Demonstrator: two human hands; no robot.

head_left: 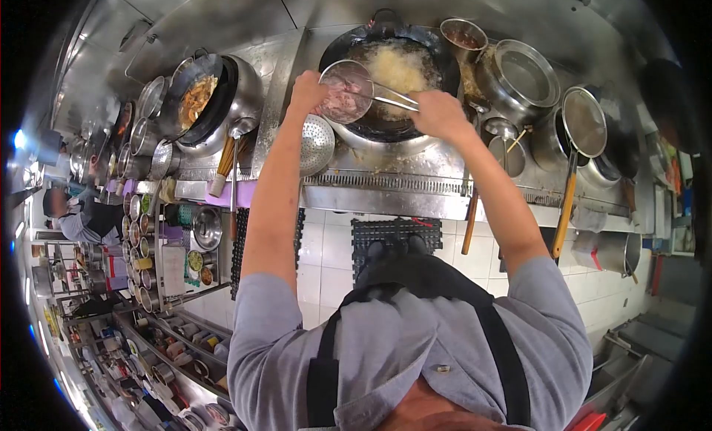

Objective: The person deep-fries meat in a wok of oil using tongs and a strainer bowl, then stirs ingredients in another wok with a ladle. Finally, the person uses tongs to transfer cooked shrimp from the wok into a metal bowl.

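Observation:
My right hand (439,114) is closed round the two-rod metal handle of a round strainer (361,69). Pale pink raw meat pieces (343,101) lie in the strainer, which hangs over the near left part of a wok (330,53). My left hand (308,94) is at the strainer's left rim, beside the meat; its fingertips are partly hidden, so I cannot tell whether they grip the rim or the meat. Behind the strainer, pale yellow food (397,68) bubbles and foams in dark oil in the wok.
A perforated skimmer (317,146) rests below my left wrist. To the left, a second wok (174,97) holds cooked food. Pots (545,127), a ladle (500,128) and a wooden-handled strainer (584,123) stand to the right. Another person (89,220) is at far left.

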